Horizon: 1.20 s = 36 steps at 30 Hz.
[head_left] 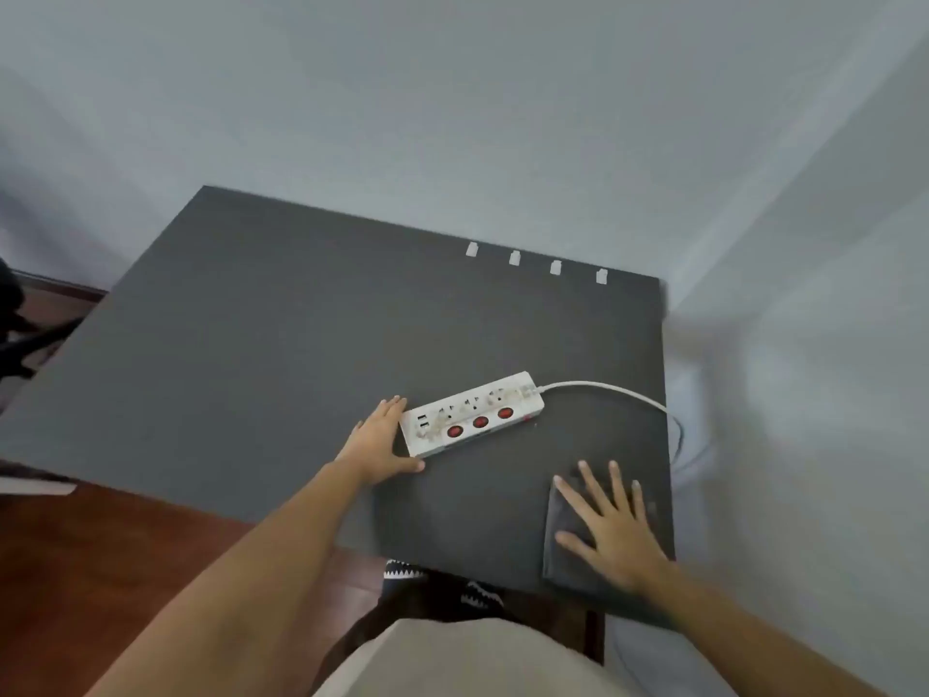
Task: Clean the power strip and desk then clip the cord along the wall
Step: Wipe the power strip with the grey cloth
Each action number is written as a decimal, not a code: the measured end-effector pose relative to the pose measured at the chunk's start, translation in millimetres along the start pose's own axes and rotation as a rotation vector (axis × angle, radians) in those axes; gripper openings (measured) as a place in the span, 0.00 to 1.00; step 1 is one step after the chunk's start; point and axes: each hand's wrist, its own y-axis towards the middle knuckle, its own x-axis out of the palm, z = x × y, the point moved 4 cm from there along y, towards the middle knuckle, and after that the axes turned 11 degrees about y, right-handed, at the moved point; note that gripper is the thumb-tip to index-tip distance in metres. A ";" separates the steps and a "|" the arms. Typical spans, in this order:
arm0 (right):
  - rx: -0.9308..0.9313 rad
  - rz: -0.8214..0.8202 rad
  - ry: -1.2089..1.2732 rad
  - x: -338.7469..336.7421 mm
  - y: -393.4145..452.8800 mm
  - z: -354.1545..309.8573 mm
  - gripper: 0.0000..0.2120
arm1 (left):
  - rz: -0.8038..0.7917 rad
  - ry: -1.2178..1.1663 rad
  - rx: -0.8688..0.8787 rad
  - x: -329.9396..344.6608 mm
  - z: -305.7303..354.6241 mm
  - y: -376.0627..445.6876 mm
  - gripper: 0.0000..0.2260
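Note:
A white power strip point(472, 414) with three red switches lies on the dark grey desk point(261, 354). Its white cord point(608, 389) runs right and drops over the desk's right edge. My left hand point(379, 440) rests against the strip's left end, thumb along its near corner, fingers flat on the desk. My right hand point(611, 525) lies flat with fingers spread on a folded grey cloth point(565, 555) at the desk's near right corner. Several white cord clips point(535, 263) sit in a row by the desk's far edge, at the wall.
Pale walls point(502, 118) meet at a corner on the right, close to the desk's right edge. Red-brown floor point(100, 560) shows to the left and below. A dark object point(15, 329) stands at the far left.

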 end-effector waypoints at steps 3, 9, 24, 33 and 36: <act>0.127 0.025 0.010 20.2 -8.5 4.4 0.42 | 0.036 -0.050 -0.013 5.1 0.7 -0.3 0.49; 0.254 0.117 0.112 34.6 1.5 -4.9 0.39 | 0.164 -0.142 -0.044 6.9 4.1 1.8 0.40; 0.197 0.219 0.182 38.7 20.3 -20.9 0.31 | 0.263 -0.126 -0.040 11.7 -2.8 -1.1 0.35; 0.179 0.942 0.733 -76.1 87.1 -56.5 0.16 | 0.281 -0.156 -0.036 10.4 -4.3 0.0 0.34; 0.145 0.898 0.722 -97.1 125.0 -73.9 0.17 | 0.275 -0.153 -0.043 9.6 -4.6 0.6 0.34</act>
